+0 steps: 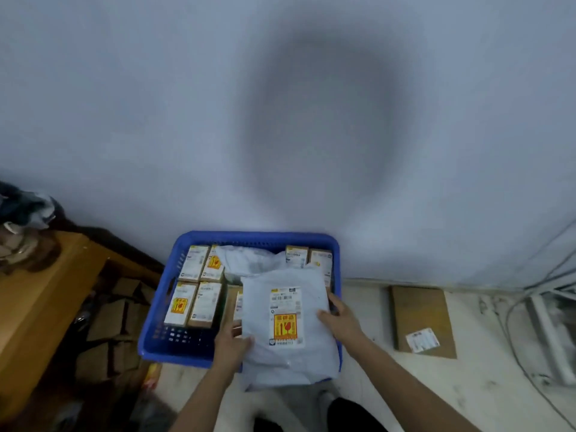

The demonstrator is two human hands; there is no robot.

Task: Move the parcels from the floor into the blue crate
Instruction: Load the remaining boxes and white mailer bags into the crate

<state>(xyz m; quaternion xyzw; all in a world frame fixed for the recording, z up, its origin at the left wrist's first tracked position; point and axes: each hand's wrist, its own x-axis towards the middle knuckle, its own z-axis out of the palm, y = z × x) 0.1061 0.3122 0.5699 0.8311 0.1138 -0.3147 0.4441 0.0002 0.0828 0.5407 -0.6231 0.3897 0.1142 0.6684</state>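
A blue crate stands on the floor against the wall. Several small labelled boxes stand in its left and back parts, and a white bag lies at the back. A large white poly-bag parcel with a shipping label and an orange fragile sticker lies over the crate's right front, overhanging the near rim. My left hand grips its left edge. My right hand holds its right edge, thumb on top. A flat brown parcel with a white label lies on the floor to the right.
A wooden table stands at the left with brown cartons stacked beneath it. White cables and a white frame lie at the far right. The wall rises just behind the crate. My dark shoe is near the bottom edge.
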